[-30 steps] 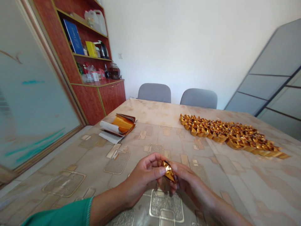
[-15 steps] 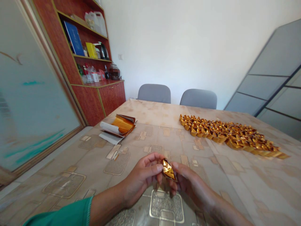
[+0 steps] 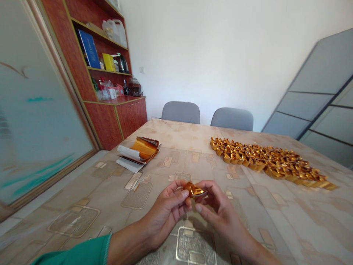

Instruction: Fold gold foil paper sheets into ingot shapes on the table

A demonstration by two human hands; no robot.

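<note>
A small folded gold foil paper ingot [image 3: 196,190] is held up above the table. My left hand [image 3: 172,200] pinches its left end between thumb and fingers. Around its right end curl the fingers of my right hand [image 3: 216,202], the index finger at the pointed tip and the thumb lower, a little apart from the foil. Part of the ingot's underside is hidden by the fingers. On the right side of the table, many similar gold paper ingots [image 3: 264,158] stand in close rows. A loose stack of gold foil paper sheets [image 3: 146,149], white-backed and partly curled, lies at the left.
The table [image 3: 176,134] has a patterned cover under clear plastic. Behind its far edge stand two grey chairs [image 3: 180,112] [image 3: 232,118]. A red-brown cabinet [image 3: 116,117] with shelved items is at the back left, beside a frosted glass door [image 3: 41,110].
The ingot has turned from a slanted position to lying more level, its tip toward the right. My right hand's index finger has risen and its thumb has moved lower. The view has tilted slightly.
</note>
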